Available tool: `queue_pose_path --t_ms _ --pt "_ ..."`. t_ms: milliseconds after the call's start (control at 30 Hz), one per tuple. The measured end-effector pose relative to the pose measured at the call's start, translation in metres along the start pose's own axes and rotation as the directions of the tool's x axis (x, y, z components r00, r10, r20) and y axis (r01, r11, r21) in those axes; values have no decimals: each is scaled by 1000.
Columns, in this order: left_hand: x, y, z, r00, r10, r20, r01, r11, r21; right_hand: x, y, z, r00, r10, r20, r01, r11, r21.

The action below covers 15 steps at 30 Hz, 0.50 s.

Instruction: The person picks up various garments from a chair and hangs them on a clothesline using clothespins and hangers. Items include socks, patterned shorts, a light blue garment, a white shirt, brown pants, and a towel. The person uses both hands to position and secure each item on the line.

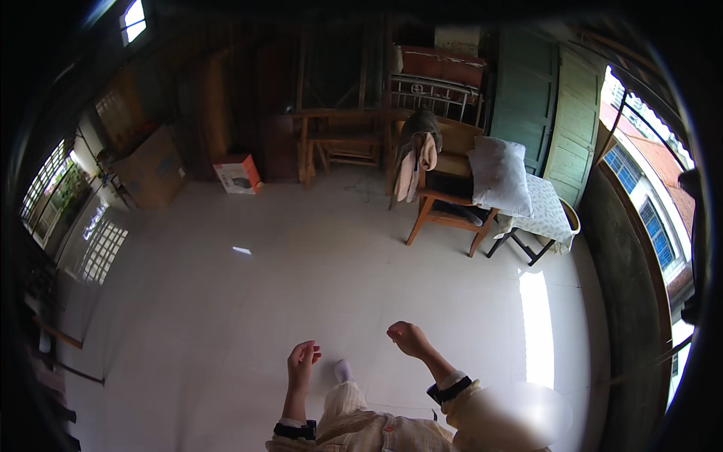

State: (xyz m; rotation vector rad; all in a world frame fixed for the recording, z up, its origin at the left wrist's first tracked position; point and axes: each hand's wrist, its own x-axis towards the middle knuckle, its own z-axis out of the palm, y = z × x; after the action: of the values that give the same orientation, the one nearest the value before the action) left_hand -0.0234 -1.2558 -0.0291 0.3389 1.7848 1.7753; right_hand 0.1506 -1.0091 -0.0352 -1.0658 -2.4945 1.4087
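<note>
My left hand (303, 357) is raised in front of my body, its fingers loosely curled and no object visible in them. To its right, held a little farther forward, my right hand (409, 339) is closed in a loose fist, and nothing shows in it. The two hands are apart and touch nothing, with pale floor tiles (248, 316) beneath them. A dark band circles each wrist. Between and below the hands, one shoe (343, 370) shows at the end of a light trouser leg.
A wooden chair (444, 212) with cloths on its back and a white pillow (501, 177) stands ahead right, beside a cloth-covered folding table (544, 207). Behind is a wooden desk (343, 114). A red-and-white box (238, 174) and a large cardboard box (154, 169) stand far left. A low wall (625, 279) runs along the right.
</note>
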Motion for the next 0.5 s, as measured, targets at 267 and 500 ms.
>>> queue_pose_path --t_ms 267,500 --pt "218 29 91 999 -28 -33 29 999 32 202 91 -105 980 181 -85 -165 971 175" --pt "367 109 187 991 131 1 -131 991 39 376 126 -260 829 278 -485 -268 959 92"
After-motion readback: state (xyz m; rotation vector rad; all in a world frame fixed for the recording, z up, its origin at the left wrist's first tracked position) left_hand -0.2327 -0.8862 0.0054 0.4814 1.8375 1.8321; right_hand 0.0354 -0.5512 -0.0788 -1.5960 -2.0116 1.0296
